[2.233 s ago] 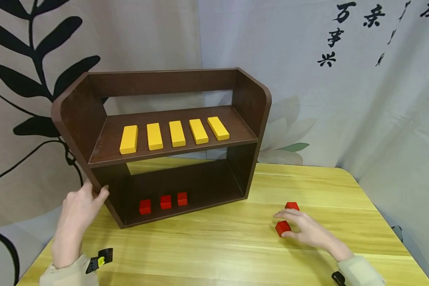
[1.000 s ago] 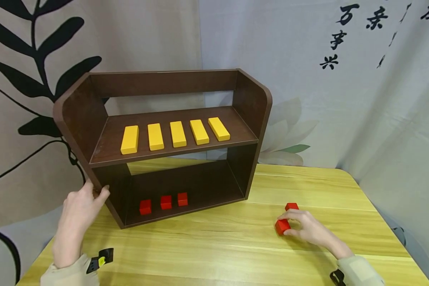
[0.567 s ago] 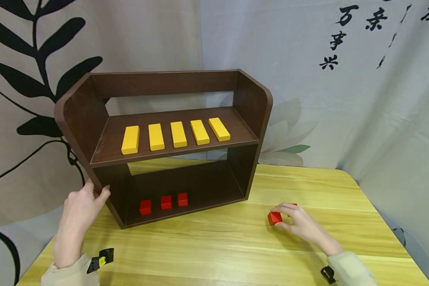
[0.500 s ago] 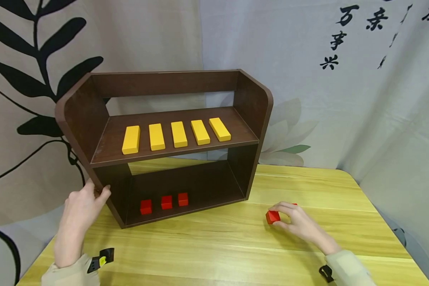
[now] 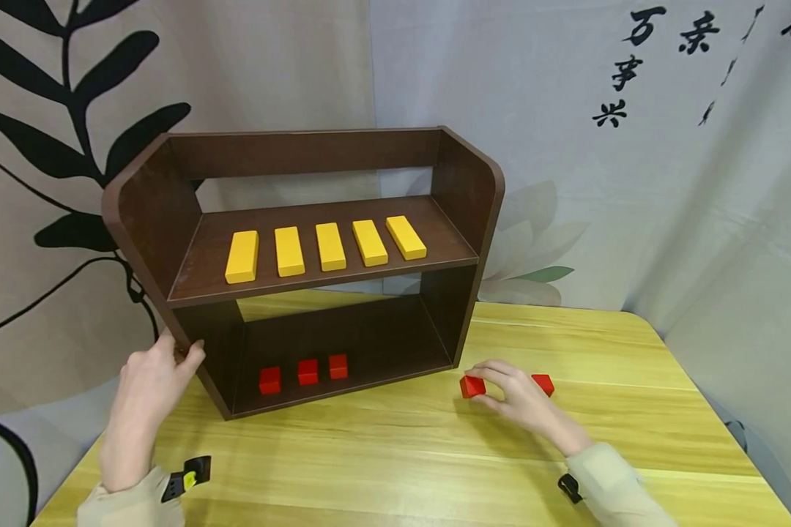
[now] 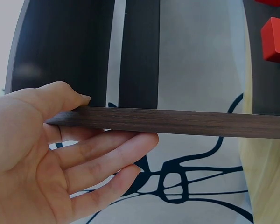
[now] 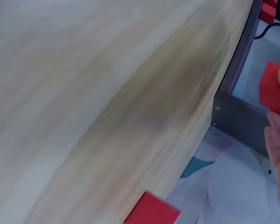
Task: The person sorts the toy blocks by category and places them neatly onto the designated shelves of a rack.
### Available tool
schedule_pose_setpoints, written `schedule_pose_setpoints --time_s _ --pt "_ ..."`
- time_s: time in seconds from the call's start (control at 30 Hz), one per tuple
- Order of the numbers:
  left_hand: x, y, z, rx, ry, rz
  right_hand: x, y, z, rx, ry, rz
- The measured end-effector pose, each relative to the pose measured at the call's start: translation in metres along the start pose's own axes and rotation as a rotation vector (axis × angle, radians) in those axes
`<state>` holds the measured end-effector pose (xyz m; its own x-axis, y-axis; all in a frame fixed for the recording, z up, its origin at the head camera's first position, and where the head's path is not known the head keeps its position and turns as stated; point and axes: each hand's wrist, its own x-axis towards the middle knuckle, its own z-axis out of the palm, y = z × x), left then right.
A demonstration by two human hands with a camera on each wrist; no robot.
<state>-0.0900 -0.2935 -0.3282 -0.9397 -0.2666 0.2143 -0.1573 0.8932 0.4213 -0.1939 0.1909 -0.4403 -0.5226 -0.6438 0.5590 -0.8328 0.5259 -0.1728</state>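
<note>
My left hand [image 5: 153,384] grips the left side panel of a dark brown two-tier shelf [image 5: 323,285]; in the left wrist view the thumb lies on one face and the fingers behind the panel. My right hand [image 5: 517,395] pinches a red cube [image 5: 472,386] between thumb and fingers, over the table just right of the shelf's lower front corner. The right wrist view shows the same red cube [image 7: 273,88] at its right edge. Another red cube [image 5: 543,384] lies on the table behind the right hand. Several yellow blocks [image 5: 331,247] stand in a row on the upper tier.
Three red cubes [image 5: 307,372] sit on the lower tier, toward its left half. The wooden table [image 5: 369,468] extends in front and to the right. A pale curtain [image 5: 567,183] with dark plant and lettering prints hangs behind.
My right hand has taken hold of the red cube and carried it left toward the shelf, uncovering the other cube on the table. The left hand keeps its grip on the panel.
</note>
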Motion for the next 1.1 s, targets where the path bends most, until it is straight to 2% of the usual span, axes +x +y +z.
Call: schedule_pose_setpoints --time_s 0.23,0.33,0.6,0.77,1.1 --pt "0.0 0.0 0.0 -0.008 0.007 0.005 0.018 -0.005 0.015 -0.05 0.103 -0.066" --pt "0.0 0.0 0.0 -0.009 0.012 0.007 0.025 -0.008 0.021 -0.055 0.119 -0.08" --pt "0.0 0.001 0.0 -0.005 -0.006 -0.009 0.043 -0.017 0.036 -0.019 0.089 -0.081" --pt "0.0 0.001 0.001 -0.008 0.009 0.001 0.056 -0.023 0.046 -0.016 0.078 -0.083" --pt "-0.001 0.001 0.0 -0.007 0.003 -0.004 0.073 -0.034 0.063 0.028 -0.027 -0.017"
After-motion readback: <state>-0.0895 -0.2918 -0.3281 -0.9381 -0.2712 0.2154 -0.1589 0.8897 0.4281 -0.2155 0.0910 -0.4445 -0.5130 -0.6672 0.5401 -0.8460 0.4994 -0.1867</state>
